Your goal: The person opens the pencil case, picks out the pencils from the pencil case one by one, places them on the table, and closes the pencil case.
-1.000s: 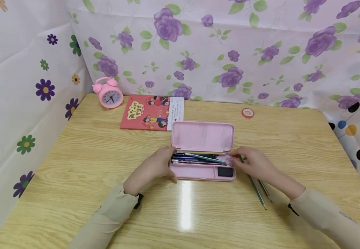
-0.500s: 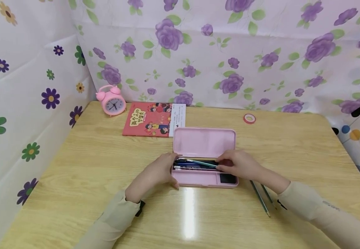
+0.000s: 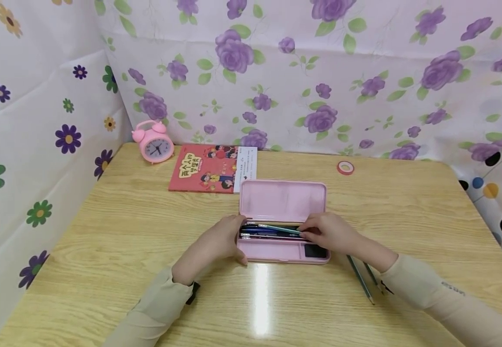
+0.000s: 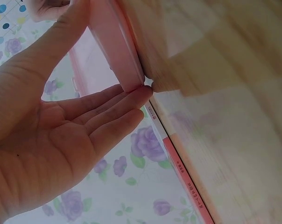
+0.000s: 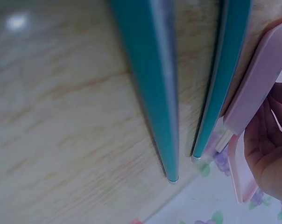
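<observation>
A pink pencil case (image 3: 283, 200) lies open on the table, lid raised at the back. My left hand (image 3: 218, 243) holds its left end, thumb at the front and fingers at the back; the left wrist view shows this grip on the case's end (image 4: 115, 46). Several pencils and pens fill the rear compartment. Over its right part, my right hand (image 3: 335, 233) pinches the end of a teal pencil (image 3: 277, 228) lying on top; the fingers hide that end. A black eraser (image 3: 315, 250) sits in the front right compartment. Two green pencils (image 3: 360, 279) lie on the table below the right forearm.
Behind the case lies a red book (image 3: 205, 168), partly overlapped by the lid. A pink alarm clock (image 3: 156, 144) stands at the back left, and a roll of red-edged tape (image 3: 345, 167) lies at the back right. Flowered cloth (image 3: 277, 96) hangs behind the table (image 3: 125, 231).
My right hand has moved left from the case's right end to over the rear compartment, onto the teal pencil's end. The left hand keeps its hold. The head view has tilted slightly up.
</observation>
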The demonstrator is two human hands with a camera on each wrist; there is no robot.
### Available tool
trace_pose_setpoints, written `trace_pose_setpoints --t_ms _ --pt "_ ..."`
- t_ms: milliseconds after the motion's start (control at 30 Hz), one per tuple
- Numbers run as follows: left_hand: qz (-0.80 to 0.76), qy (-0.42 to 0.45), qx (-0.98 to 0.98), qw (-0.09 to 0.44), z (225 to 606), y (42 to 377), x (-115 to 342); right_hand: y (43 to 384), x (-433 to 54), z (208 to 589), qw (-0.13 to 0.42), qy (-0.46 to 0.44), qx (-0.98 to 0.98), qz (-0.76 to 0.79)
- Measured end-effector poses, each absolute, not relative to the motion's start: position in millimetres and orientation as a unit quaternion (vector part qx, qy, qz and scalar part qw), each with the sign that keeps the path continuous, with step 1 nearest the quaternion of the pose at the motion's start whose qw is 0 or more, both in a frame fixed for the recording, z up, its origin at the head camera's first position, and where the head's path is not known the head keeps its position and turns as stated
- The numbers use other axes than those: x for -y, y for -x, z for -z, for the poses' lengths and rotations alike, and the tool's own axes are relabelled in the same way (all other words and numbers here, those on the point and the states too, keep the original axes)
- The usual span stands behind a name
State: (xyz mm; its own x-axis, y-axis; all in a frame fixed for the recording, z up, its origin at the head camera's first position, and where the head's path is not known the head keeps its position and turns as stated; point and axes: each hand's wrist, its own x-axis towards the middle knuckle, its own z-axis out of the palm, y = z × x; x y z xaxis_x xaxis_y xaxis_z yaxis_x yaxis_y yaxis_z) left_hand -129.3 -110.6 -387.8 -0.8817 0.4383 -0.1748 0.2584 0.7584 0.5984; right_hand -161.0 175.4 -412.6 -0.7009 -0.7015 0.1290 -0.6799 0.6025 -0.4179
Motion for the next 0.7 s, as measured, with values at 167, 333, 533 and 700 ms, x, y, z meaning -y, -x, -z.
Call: trace_pose_setpoints --t_ms 167,333,533,700 --pt "-0.298 -0.192 -0.923 0.149 389 128 111 158 -175 412 0.011 0.389 -0.898 0.207" --pt "-0.291 -0.188 -0.926 0.152 389 128 111 152 -180 406 -0.008 0.377 -0.903 0.205" --pt "-0.288 -0.185 -0.926 0.158 388 129 110 141 -200 398 -0.017 0.329 -0.916 0.228" --pt "-0.286 -0.185 -0.927 0.157 388 129 109 127 -229 396 -0.047 0.298 -0.924 0.237"
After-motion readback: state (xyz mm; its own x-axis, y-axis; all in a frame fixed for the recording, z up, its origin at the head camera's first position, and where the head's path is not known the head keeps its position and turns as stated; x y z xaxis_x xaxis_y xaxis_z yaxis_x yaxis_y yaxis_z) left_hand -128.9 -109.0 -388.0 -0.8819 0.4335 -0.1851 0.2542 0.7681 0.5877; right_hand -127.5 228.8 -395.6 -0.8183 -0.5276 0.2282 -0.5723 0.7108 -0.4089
